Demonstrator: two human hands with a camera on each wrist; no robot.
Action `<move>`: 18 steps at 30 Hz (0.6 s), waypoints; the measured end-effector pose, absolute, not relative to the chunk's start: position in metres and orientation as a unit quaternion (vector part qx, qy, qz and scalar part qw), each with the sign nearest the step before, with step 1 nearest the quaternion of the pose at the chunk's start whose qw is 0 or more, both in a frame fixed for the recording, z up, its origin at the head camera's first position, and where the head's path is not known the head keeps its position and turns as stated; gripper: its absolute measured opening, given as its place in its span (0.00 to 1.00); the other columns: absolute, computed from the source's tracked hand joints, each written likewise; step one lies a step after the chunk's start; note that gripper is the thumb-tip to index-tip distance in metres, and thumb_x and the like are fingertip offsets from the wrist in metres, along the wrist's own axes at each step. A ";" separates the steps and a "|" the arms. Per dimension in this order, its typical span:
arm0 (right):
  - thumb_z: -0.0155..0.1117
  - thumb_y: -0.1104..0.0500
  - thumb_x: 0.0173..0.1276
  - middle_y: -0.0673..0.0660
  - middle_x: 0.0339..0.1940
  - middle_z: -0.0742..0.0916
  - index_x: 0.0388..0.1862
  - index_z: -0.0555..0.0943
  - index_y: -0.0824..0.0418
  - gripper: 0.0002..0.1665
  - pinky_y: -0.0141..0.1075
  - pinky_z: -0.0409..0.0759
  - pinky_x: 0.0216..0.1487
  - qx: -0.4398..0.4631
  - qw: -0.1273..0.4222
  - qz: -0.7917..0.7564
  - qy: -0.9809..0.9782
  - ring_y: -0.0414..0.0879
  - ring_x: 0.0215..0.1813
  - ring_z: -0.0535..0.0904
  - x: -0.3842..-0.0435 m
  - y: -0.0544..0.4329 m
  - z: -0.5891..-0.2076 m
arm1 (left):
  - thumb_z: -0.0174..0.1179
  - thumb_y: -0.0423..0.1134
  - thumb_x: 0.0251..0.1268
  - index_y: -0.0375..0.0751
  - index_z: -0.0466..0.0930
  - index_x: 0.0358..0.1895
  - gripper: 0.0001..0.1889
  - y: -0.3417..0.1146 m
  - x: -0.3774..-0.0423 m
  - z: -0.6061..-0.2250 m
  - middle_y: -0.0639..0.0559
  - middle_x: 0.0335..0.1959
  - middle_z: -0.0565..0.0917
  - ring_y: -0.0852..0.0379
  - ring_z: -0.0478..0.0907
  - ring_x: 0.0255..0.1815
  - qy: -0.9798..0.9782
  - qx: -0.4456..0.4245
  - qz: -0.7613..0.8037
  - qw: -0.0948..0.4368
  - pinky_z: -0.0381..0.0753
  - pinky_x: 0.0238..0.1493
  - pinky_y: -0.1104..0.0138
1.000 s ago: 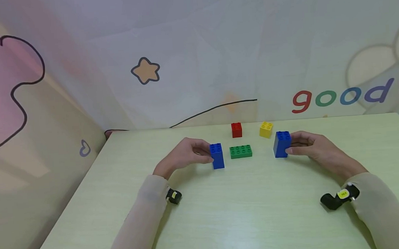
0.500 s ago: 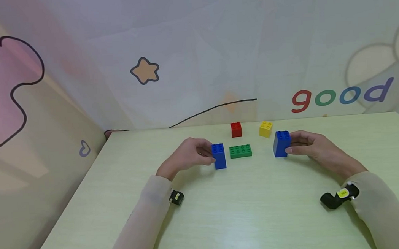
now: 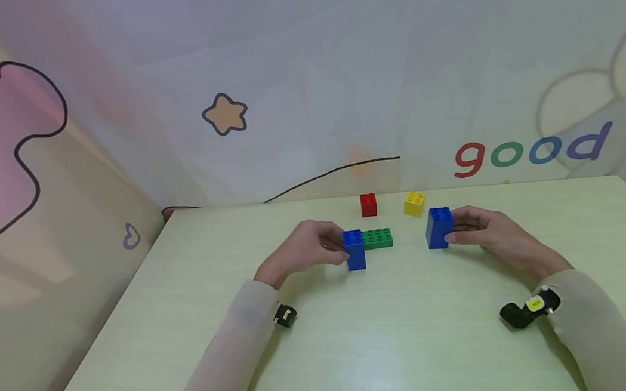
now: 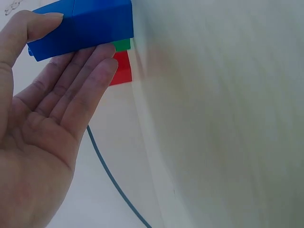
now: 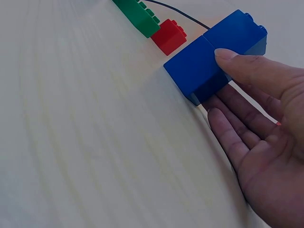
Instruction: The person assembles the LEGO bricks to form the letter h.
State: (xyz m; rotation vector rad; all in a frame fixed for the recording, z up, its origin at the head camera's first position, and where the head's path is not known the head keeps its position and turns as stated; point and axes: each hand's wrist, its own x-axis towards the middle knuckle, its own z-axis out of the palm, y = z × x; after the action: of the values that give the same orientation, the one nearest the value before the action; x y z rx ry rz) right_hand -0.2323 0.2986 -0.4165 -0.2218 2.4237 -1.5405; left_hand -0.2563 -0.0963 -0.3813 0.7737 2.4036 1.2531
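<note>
My left hand (image 3: pixel 313 246) pinches an upright stack of two blue bricks (image 3: pixel 356 252) between thumb and fingers, in front of the left end of a flat green brick (image 3: pixel 378 239). In the left wrist view the thumb lies on the near face of the blue stack (image 4: pixel 90 28), with the fingers behind it. My right hand (image 3: pixel 479 227) pinches a second upright blue stack (image 3: pixel 437 230) to the right of the green brick. A seam between its two bricks shows in the right wrist view, the thumb lying across the blue stack (image 5: pixel 204 52).
A small red brick (image 3: pixel 368 205) stands behind the green one, near the table's back edge. A yellow brick (image 3: pixel 414 204) sits behind and left of the right-hand stack. A printed cloth backdrop (image 3: pixel 296 101) rises behind the pale table (image 3: pixel 343 343).
My left hand has carried its blue stack rightward and slightly nearer, so it now overlaps the green brick's left end in view. The right hand and its stack stay in place.
</note>
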 end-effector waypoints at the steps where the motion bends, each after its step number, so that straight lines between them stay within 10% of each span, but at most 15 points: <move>1: 0.70 0.45 0.77 0.66 0.73 0.78 0.80 0.67 0.64 0.43 0.47 0.73 0.71 -0.078 0.130 -0.529 0.835 0.52 0.68 0.77 -0.232 0.299 -0.417 | 0.72 0.31 0.66 0.33 0.85 0.55 0.15 -0.094 -0.256 -0.381 0.49 0.45 0.89 0.55 0.88 0.46 0.840 0.272 0.440 0.161 0.87 0.52 0.65; 18: 0.71 0.45 0.76 0.65 0.71 0.81 0.77 0.70 0.63 0.40 0.33 0.75 0.64 -0.085 0.122 -0.517 0.843 0.49 0.65 0.80 -0.230 0.301 -0.417 | 0.72 0.33 0.67 0.35 0.86 0.54 0.15 -0.064 -0.252 -0.380 0.52 0.44 0.89 0.59 0.87 0.44 0.847 0.283 0.423 0.156 0.86 0.50 0.68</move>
State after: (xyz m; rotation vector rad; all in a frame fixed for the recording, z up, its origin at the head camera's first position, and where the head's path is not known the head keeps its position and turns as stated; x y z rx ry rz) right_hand -0.2303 0.3012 -0.4170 -0.2473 2.4604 -1.5087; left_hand -0.2521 -0.0639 -0.3804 0.8107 2.4253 1.2103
